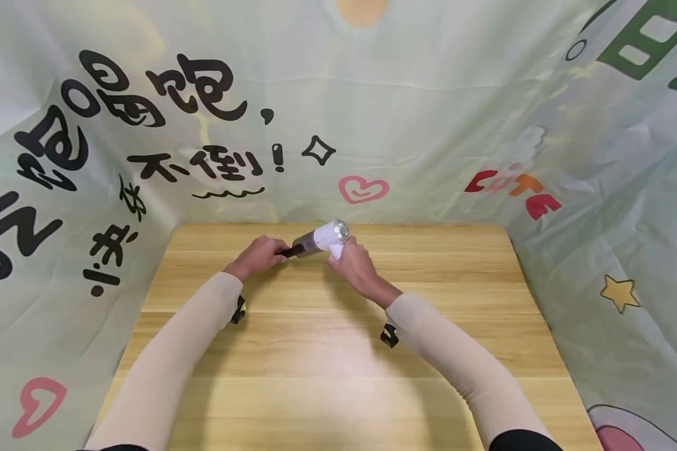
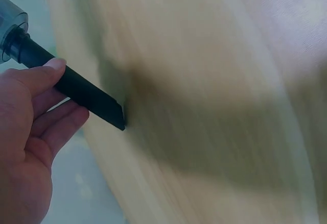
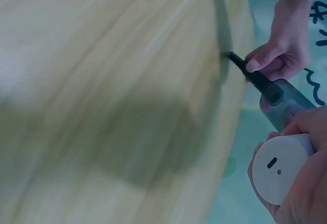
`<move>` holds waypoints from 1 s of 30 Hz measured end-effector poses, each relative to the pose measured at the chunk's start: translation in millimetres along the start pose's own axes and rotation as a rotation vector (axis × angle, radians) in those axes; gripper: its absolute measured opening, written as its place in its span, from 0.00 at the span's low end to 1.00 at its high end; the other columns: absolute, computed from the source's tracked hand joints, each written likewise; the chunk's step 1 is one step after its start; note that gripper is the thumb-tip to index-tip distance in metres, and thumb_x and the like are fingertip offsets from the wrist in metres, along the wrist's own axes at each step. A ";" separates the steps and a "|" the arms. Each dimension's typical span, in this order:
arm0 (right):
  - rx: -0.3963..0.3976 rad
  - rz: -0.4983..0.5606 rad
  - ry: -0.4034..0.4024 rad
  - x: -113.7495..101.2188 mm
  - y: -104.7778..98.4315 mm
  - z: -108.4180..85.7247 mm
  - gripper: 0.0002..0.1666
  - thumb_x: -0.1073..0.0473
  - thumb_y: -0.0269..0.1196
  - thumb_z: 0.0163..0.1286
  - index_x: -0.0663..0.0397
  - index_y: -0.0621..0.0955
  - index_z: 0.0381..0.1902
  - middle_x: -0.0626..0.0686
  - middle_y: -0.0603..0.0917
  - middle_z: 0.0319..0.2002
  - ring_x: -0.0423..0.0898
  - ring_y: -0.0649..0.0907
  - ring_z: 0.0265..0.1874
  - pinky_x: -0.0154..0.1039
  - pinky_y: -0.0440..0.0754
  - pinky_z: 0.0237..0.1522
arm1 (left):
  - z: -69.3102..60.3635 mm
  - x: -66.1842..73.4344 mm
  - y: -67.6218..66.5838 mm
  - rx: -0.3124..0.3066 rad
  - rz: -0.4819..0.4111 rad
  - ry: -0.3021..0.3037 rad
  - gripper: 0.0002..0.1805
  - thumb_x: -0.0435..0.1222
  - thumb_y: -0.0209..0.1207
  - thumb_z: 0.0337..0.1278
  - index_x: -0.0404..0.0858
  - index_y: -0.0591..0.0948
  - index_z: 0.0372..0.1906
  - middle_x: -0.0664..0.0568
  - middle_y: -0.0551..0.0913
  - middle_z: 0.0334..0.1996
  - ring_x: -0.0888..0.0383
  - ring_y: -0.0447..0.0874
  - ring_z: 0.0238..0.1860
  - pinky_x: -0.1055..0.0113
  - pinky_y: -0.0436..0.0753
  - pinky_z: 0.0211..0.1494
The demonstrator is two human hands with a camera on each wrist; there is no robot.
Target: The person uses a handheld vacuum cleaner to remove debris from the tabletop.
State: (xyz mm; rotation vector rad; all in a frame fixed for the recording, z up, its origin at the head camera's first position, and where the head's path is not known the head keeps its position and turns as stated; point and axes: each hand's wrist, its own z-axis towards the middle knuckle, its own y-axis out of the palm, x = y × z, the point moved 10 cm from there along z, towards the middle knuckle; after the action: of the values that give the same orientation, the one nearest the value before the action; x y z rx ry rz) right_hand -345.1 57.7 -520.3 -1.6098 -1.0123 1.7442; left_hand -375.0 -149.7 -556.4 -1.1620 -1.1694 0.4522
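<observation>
A white handheld vacuum cleaner (image 1: 328, 235) with a smoky see-through dust cup (image 1: 304, 244) is held over the far part of the table. My right hand (image 1: 354, 263) grips its white handle; the handle's round end (image 3: 278, 170) shows in the right wrist view. At the front of the cup sits a black crevice nozzle (image 2: 84, 89) with a slanted tip. My left hand (image 1: 261, 255) pinches this nozzle, thumb on top and fingers underneath, as the left wrist view shows. The nozzle is joined to the cup.
The wooden table (image 1: 327, 351) spreads below both arms. A printed cloth backdrop (image 1: 429, 125) rises behind the table's far edge and along both sides. Small black wrist devices (image 1: 390, 336) hang under the sleeves.
</observation>
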 end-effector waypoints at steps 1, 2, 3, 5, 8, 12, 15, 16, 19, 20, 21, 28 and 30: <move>0.001 0.013 0.008 3.8 1.8 -2.4 0.28 0.56 0.67 0.63 0.74 0.75 0.51 0.62 0.83 0.35 0.49 0.80 0.25 0.35 0.77 0.21 | -1.2 1.1 2.4 -0.005 0.009 -0.001 0.11 0.32 0.68 0.65 0.32 0.88 0.49 0.42 0.92 0.43 0.52 0.88 0.40 0.54 0.84 0.48; 0.002 0.030 0.017 7.5 3.6 -5.0 0.28 0.56 0.67 0.63 0.74 0.74 0.51 0.62 0.83 0.35 0.49 0.80 0.24 0.35 0.76 0.20 | -2.4 2.2 5.0 -0.011 0.013 -0.002 0.11 0.33 0.67 0.66 0.33 0.88 0.50 0.42 0.92 0.43 0.53 0.88 0.39 0.55 0.84 0.47; 0.001 0.050 0.027 11.4 5.3 -7.9 0.28 0.57 0.66 0.63 0.75 0.74 0.51 0.62 0.83 0.34 0.49 0.80 0.24 0.34 0.76 0.19 | -3.3 3.2 8.0 -0.018 0.019 -0.001 0.11 0.33 0.67 0.67 0.33 0.88 0.50 0.43 0.92 0.43 0.53 0.87 0.39 0.56 0.84 0.46; 0.003 0.080 0.048 19.2 8.3 -13.5 0.28 0.58 0.66 0.61 0.76 0.74 0.51 0.62 0.82 0.33 0.48 0.79 0.23 0.34 0.74 0.19 | -5.6 6.4 13.7 -0.027 0.038 0.008 0.12 0.34 0.66 0.68 0.34 0.88 0.51 0.43 0.92 0.43 0.54 0.87 0.38 0.57 0.84 0.45; 0.008 0.127 0.079 30.8 12.4 -21.3 0.30 0.58 0.66 0.59 0.77 0.73 0.51 0.62 0.82 0.32 0.48 0.78 0.22 0.34 0.74 0.18 | -8.7 12.6 20.0 -0.017 0.068 0.026 0.12 0.35 0.65 0.69 0.34 0.88 0.52 0.43 0.92 0.43 0.53 0.89 0.39 0.56 0.85 0.46; 0.001 0.200 0.142 48.3 19.7 -29.9 0.29 0.57 0.66 0.57 0.74 0.74 0.50 0.61 0.81 0.33 0.47 0.78 0.20 0.34 0.75 0.17 | -12.4 20.6 27.3 0.012 0.129 0.054 0.13 0.36 0.66 0.69 0.34 0.88 0.53 0.43 0.92 0.44 0.50 0.91 0.41 0.55 0.87 0.47; -0.013 0.266 0.202 61.7 25.7 -36.4 0.27 0.58 0.67 0.57 0.70 0.74 0.49 0.60 0.81 0.33 0.46 0.79 0.17 0.35 0.76 0.15 | -15.3 26.6 32.7 0.022 0.160 0.070 0.14 0.37 0.66 0.68 0.34 0.88 0.53 0.43 0.92 0.44 0.49 0.92 0.42 0.55 0.88 0.47; -0.016 0.280 0.217 65.5 27.2 -38.6 0.26 0.58 0.67 0.57 0.69 0.74 0.48 0.60 0.82 0.33 0.46 0.79 0.17 0.35 0.77 0.14 | -16.3 28.6 34.5 0.024 0.168 0.075 0.14 0.37 0.66 0.68 0.34 0.88 0.53 0.43 0.92 0.45 0.48 0.92 0.43 0.55 0.88 0.47; -0.033 0.332 0.255 74.9 31.2 -46.0 0.26 0.58 0.69 0.57 0.68 0.75 0.48 0.61 0.83 0.32 0.45 0.80 0.16 0.37 0.79 0.14 | -18.8 35.1 38.8 0.032 0.185 0.088 0.14 0.37 0.66 0.68 0.34 0.88 0.53 0.43 0.92 0.45 0.49 0.93 0.43 0.55 0.89 0.48; -0.038 0.352 0.268 77.8 32.4 -48.7 0.26 0.58 0.70 0.58 0.69 0.75 0.48 0.61 0.83 0.32 0.46 0.80 0.16 0.37 0.80 0.14 | -19.4 37.1 40.1 0.035 0.186 0.091 0.14 0.37 0.66 0.68 0.34 0.88 0.52 0.43 0.92 0.44 0.49 0.93 0.43 0.55 0.89 0.49; -0.043 0.363 0.276 80.2 33.3 -51.2 0.26 0.58 0.70 0.59 0.69 0.75 0.48 0.61 0.83 0.32 0.46 0.80 0.16 0.37 0.80 0.15 | -19.8 39.4 41.5 0.037 0.194 0.098 0.14 0.37 0.66 0.68 0.34 0.89 0.52 0.43 0.92 0.44 0.49 0.93 0.43 0.56 0.89 0.49; -0.063 0.421 0.352 98.7 43.8 -68.2 0.25 0.56 0.68 0.61 0.68 0.75 0.48 0.61 0.83 0.32 0.46 0.81 0.16 0.37 0.81 0.16 | -20.5 50.4 49.5 0.042 0.252 0.115 0.12 0.37 0.67 0.67 0.35 0.90 0.50 0.44 0.93 0.43 0.48 0.93 0.41 0.55 0.88 0.49; -0.064 0.425 0.369 104.3 46.4 -72.1 0.25 0.56 0.68 0.62 0.68 0.74 0.48 0.61 0.83 0.33 0.46 0.82 0.16 0.36 0.80 0.16 | -19.7 52.9 52.7 0.045 0.275 0.120 0.12 0.37 0.67 0.67 0.35 0.90 0.49 0.45 0.93 0.42 0.48 0.93 0.41 0.55 0.89 0.48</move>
State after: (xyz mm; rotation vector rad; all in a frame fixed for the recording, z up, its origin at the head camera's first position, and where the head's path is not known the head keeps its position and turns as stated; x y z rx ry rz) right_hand -283.0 127.7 -617.7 -2.2089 -0.5830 1.5850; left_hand -323.0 -96.2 -576.6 -1.2988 -0.8954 0.6058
